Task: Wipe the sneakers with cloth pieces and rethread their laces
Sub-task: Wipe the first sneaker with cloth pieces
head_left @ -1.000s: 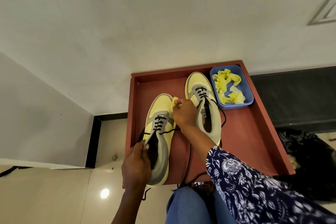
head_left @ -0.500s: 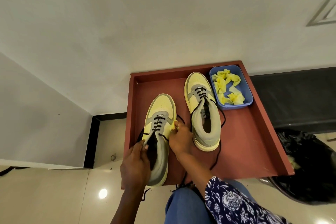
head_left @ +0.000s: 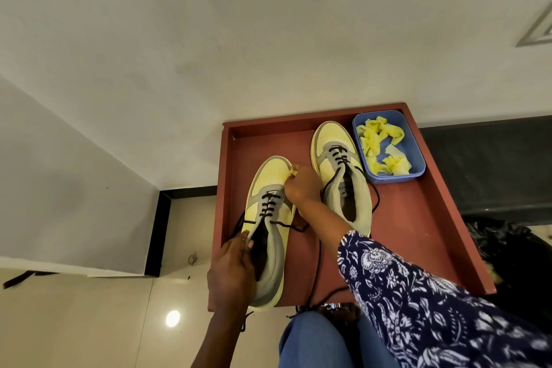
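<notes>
Glossy cream floor tiles [head_left: 74, 322] at far left, catching one round glare spot, under a matte white wall with a dark skirting strip. Next, a shallow reddish-brown wooden tray [head_left: 418, 233] with low raised rims, serving as the worktop. On its left half, the left sneaker [head_left: 268, 218]: pale yellow perforated toe, grey suede-like panels, thick pale sole, heel overhanging the near rim, toe pointing away. Left hand [head_left: 231, 275] curled round that shoe's collar on its left side, fingertips hooked over the opening's edge, covering part of the heel. Thin round black lace [head_left: 268, 207] crossed through the lower eyelets only, loose ends trailing over the tray and off its near edge. Right hand [head_left: 301, 186] closed on a small crumpled yellow cloth piece [head_left: 294, 171], pressed against the toe's right side; only a scrap of cloth peeks past the knuckles. Right forearm and a navy sleeve [head_left: 418, 293] with white floral print crossing the tray's middle, hiding the heel end of the right sneaker [head_left: 340, 176], which lies just beyond the hand, same colours, lace likewise slack. Further right, touching the far rim corner, a rectangular blue plastic tub [head_left: 416, 158] with rounded corners, holding several more wrinkled yellow cloth pieces [head_left: 382, 146]. Beyond the tray, a crinkled black plastic bag [head_left: 507, 254]. Blue denim knee [head_left: 313, 340] at the bottom edge.
</notes>
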Motion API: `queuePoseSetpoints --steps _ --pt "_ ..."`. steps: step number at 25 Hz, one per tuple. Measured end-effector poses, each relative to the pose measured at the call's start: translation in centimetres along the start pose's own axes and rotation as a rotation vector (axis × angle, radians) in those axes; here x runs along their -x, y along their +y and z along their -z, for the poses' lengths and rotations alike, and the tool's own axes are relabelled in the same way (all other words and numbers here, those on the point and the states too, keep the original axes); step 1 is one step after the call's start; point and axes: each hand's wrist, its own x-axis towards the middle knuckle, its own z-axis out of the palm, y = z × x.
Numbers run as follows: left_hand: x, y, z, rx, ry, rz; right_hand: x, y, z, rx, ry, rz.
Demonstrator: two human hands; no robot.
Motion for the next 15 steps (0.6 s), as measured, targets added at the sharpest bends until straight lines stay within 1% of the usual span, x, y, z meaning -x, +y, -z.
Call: queuePoseSetpoints --steps 3,7,9,12,15 --pt "-0.1 0.1 0.0 0.001 -0.005 0.016 -0.4 0.0 -0.1 0.127 -0.079 0.089" --pt "-0.1 0.7 0.2 0.040 -0.008 0.073 0.3 0.8 0.2 0.137 -0.131 0.155" --pt "-0.1 1.0 0.3 0.068 -0.017 0.097 0.4 0.8 1.0 0.188 -0.154 0.184" --pt "-0.1 2.1 0.3 0.088 -0.038 0.109 0.4 0.6 2.2 0.243 -0.175 0.208" --pt "0.4 3.8 0.1 0.115 -0.021 0.150 0.9 0.6 3.0 0.250 -0.155 0.234"
